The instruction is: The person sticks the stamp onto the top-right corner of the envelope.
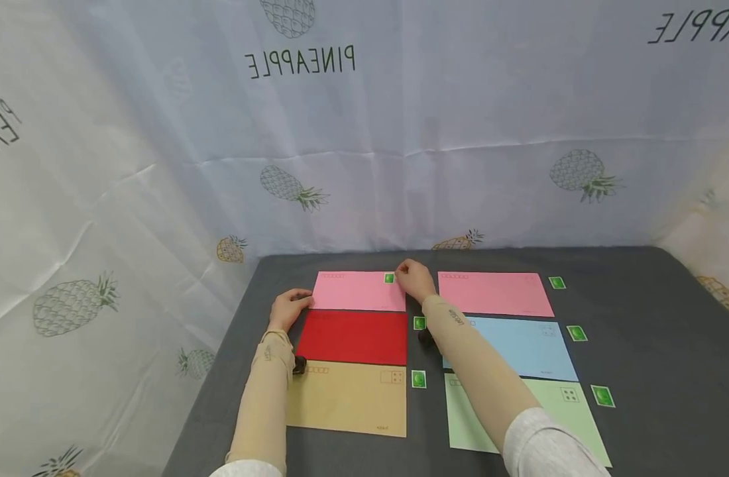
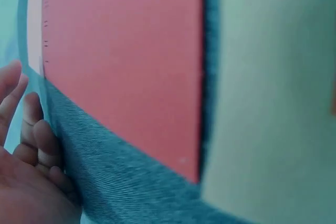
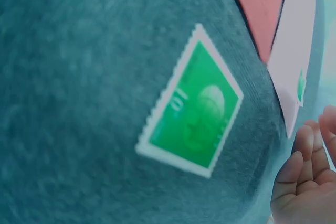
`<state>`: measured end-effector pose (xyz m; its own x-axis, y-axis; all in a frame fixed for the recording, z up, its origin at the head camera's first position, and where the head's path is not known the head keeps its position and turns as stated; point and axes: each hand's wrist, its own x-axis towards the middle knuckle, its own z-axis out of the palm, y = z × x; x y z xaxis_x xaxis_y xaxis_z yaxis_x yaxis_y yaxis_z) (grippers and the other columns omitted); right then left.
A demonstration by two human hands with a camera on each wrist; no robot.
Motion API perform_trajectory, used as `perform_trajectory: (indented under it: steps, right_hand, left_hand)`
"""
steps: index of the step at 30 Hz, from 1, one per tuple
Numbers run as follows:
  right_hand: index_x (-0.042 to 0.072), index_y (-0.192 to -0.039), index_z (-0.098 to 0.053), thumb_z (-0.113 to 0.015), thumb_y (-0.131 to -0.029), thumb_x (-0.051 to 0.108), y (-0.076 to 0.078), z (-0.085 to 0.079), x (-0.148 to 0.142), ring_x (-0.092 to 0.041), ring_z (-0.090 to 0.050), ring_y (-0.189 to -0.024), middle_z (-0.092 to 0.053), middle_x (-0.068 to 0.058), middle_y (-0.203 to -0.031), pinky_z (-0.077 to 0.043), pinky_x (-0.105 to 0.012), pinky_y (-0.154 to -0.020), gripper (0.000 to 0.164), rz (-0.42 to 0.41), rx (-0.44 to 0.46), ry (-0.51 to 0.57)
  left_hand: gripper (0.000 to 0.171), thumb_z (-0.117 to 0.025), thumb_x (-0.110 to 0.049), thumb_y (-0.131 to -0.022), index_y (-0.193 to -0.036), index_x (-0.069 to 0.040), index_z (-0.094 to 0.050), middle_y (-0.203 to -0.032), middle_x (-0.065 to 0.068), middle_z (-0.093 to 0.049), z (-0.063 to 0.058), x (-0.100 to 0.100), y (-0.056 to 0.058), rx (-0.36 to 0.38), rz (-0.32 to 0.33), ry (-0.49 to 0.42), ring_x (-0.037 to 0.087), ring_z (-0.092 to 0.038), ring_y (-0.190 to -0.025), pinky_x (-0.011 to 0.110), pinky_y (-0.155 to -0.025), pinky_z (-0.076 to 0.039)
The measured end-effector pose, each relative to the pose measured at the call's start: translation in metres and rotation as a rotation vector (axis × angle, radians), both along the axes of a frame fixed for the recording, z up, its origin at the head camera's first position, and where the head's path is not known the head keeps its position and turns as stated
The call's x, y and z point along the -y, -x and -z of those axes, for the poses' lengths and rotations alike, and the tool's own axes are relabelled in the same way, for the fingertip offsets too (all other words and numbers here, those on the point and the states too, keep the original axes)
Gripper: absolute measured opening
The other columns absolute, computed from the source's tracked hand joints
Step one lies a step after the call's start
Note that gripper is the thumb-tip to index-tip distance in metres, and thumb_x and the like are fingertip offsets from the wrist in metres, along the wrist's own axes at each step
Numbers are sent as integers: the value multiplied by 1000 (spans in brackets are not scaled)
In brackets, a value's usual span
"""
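At the back of the left column lies a pink envelope [image 1: 352, 293], with a green stamp [image 1: 389, 277] at its upper right corner. My left hand [image 1: 288, 309] rests at the envelope's left edge, its fingers loosely bent in the left wrist view. Just right of the stamp, my right hand [image 1: 415, 281] has its fingertips at the envelope's right edge; the right wrist view shows these fingers relaxed with nothing between them. A red envelope [image 1: 355, 336] and a tan envelope [image 1: 352, 404] lie nearer, with loose green stamps [image 1: 419, 322] beside them.
In the right column are a pink envelope [image 1: 490, 293], a blue envelope [image 1: 519, 348] and a light green envelope [image 1: 543, 414], the last two partly under my right arm. Green stamps [image 1: 576, 333] lie to their right. A pineapple-print curtain [image 1: 370, 185] hangs behind the dark table [image 1: 657, 371].
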<state>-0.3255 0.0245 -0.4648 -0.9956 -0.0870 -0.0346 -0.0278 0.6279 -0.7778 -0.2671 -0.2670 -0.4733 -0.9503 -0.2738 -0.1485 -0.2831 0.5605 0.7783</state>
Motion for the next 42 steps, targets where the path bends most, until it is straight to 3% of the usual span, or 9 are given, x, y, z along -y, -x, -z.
perform_trajectory:
  steps: [5,10,19,26,32,42]
  right_hand:
    - [8,-110,-62,-52,-95,24,2,-5,-3,-27,-59,-101,-64,-12,-110,-47,-42,-87,24,-30,-19,37]
    - [8,-110,-61,-53,-94,24,2,-9,-9,-28,-58,-104,-63,-13,-111,-48,-42,-87,25,-61,-42,50]
    - [9,-113,-59,-53,-95,29,0,-12,-41,-28,-58,-99,-61,-14,-112,-48,-39,-82,28,-63,-62,56]
    - [10,-112,-59,-54,-94,32,-3,-14,-74,-26,-57,-97,-61,-12,-110,-47,-39,-83,28,-66,-60,63]
    - [11,-114,-57,-53,-94,35,-4,-16,-105,-26,-55,-101,-60,-12,-110,-46,-38,-84,32,-65,-58,34]
    - [10,-118,-55,-53,-93,38,-8,-20,-155,-27,-52,-103,-58,-13,-114,-44,-39,-84,37,-49,-55,15]
  left_hand:
    - [33,-62,-27,-87,-116,-9,-65,-107,16,-62,-2,-1,5,-44,-4,35,26,-53,-92,35,-77,-42]
    - [31,-62,-28,-87,-114,-11,-66,-106,15,-64,-8,-14,8,-89,7,55,25,-52,-88,32,-72,-43]
    - [31,-64,-25,-86,-113,-10,-67,-73,7,-54,-21,-60,12,-184,141,27,16,-44,-62,25,-58,-35]
    - [33,-66,-27,-85,-114,-11,-67,-83,8,-58,-28,-98,14,-184,264,22,15,-45,-65,23,-59,-36]
    - [32,-66,-28,-86,-113,-13,-67,-86,8,-60,-30,-125,18,-182,317,6,16,-47,-69,24,-61,-37]
    - [30,-65,-30,-86,-110,-12,-68,-91,8,-63,-25,-171,14,-221,423,-51,15,-50,-67,25,-61,-40]
